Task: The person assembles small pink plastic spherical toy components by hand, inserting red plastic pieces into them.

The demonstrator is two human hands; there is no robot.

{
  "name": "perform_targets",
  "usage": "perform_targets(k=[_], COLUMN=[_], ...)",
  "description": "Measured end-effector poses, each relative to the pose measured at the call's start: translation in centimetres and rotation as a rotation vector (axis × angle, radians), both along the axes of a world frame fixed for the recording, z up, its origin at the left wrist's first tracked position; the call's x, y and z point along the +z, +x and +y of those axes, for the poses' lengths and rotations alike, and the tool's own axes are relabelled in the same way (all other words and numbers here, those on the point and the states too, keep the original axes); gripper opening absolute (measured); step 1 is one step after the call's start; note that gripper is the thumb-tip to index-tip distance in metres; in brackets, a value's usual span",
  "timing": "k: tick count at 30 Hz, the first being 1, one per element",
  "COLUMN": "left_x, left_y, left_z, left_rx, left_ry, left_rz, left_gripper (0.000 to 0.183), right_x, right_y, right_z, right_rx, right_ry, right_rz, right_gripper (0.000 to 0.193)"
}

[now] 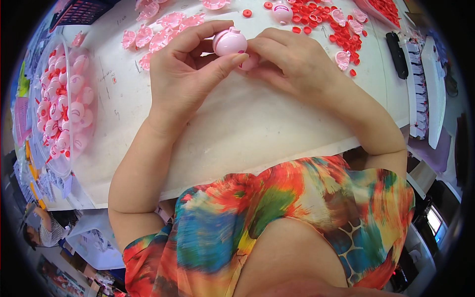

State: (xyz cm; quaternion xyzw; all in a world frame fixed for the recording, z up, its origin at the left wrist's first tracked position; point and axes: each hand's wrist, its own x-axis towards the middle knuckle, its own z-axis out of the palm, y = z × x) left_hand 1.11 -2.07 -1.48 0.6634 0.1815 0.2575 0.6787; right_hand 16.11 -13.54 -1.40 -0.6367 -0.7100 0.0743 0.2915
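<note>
My hands are over a pale table [257,114], and well to the left of my left hand [183,67] a clear tub [60,171] is heaped with pink balls [75,111]; I'd count those as done. Plenty looks left: loose pink shells [144,35] lie just beyond that hand, and many red caps [247,13] are strewn past my right hand [297,59], a few shells among them. My left hand is curled, thumb and fingers closed around one ball [231,42], right in front of my right fingertips. My right hand is bent in, fingers and thumb pinching a pink piece [251,62] beside and below the ball; my fingers cover too much of it to tell its shape or whether the two touch. The ball is pale pink, round and glossy, with a darker mark low on its side and a small knob [234,29] on top, so I'd judge it partway along.
</note>
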Motion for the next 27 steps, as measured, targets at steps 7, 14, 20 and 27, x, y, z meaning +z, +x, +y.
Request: perform_targets(k=[7,14,20,27], left_x=[-0.2,-0.6,-0.3,1.0], left_y=[0.1,0.0,0.0,-0.1], left_z=[0.8,0.0,-1.0,-0.7], left_rx=[-0.019,-0.097,-0.102,-0.116], left_ry=[-0.123,-0.156,0.05,-0.33], left_rz=[0.05,0.055,-0.006,0.056], left_gripper=[0.038,0.04,0.037,0.036], right_x=[-0.1,0.9,2.3,2.1], right_y=[0.6,0.0,0.0,0.3], right_z=[0.1,0.2,0.0,0.0], right_rx=[0.003,-0.126,-0.163,-0.234], right_ry=[-0.009,-0.157,-0.396,-0.463], right_rz=[0.028,0.844,1.045,1.282], right_gripper=[0.02,0.028,0.024,0.025])
